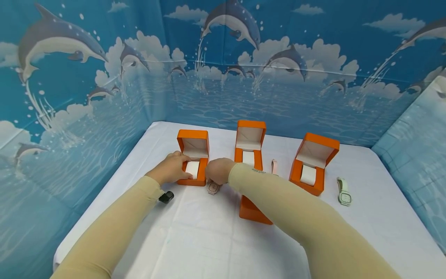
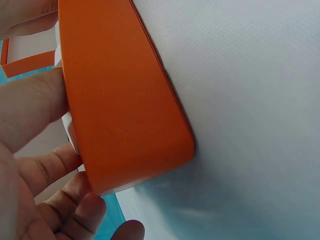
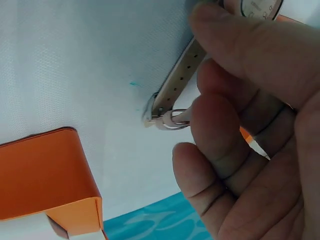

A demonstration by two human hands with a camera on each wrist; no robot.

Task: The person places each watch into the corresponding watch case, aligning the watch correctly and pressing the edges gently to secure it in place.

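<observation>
My left hand is at the leftmost open orange watch box. Its thumb and forefinger grip the white cushion inside from both ends, while other fingers bend near the box's corner in the left wrist view. Just to the right of that box, low over the white cloth, my right hand pinches a wristwatch with a pale pinkish strap. The right wrist view shows thumb and forefinger by the watch's round dial, with the punched strap and its buckle hanging below. Part of the dial is hidden.
Two more open watch boxes with white cushions, one in the middle and one at right, stand behind. Another orange box is partly covered by my right sleeve. A pink-strapped watch and a pale green watch lie nearby.
</observation>
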